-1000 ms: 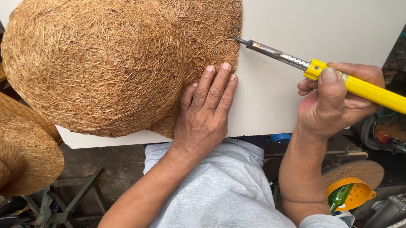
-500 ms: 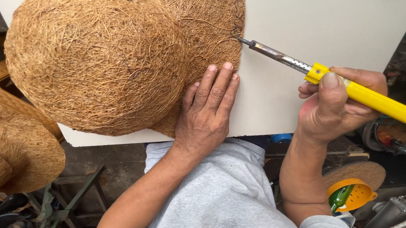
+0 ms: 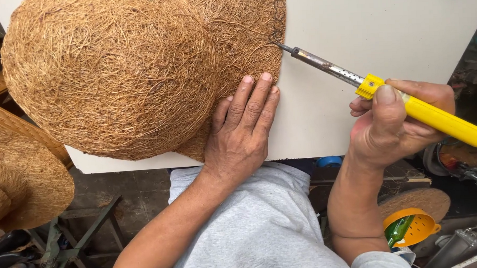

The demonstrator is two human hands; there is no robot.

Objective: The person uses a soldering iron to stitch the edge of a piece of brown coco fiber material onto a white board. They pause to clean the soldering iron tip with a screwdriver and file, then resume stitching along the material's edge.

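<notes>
A brown coconut-fibre hat [image 3: 109, 75] with a domed crown lies on a white board [image 3: 383, 28]. My left hand [image 3: 243, 131] presses flat on the hat's brim near the board's front edge, fingers spread slightly. My right hand [image 3: 394, 123] grips a soldering iron with a yellow handle [image 3: 433, 119]; its metal tip touches the brim's right edge, where the fibre looks darkened.
Another fibre hat [image 3: 23, 184] sits at the lower left beside a woven basket [image 3: 5, 113]. Below the board are a green metal stand [image 3: 68, 245], an orange funnel [image 3: 413, 228] with a green bottle, a round fibre disc [image 3: 418, 199] and tools at the right.
The soldering iron's tip has crept a little along the brim's right edge. My left hand has stayed pressed on the brim.
</notes>
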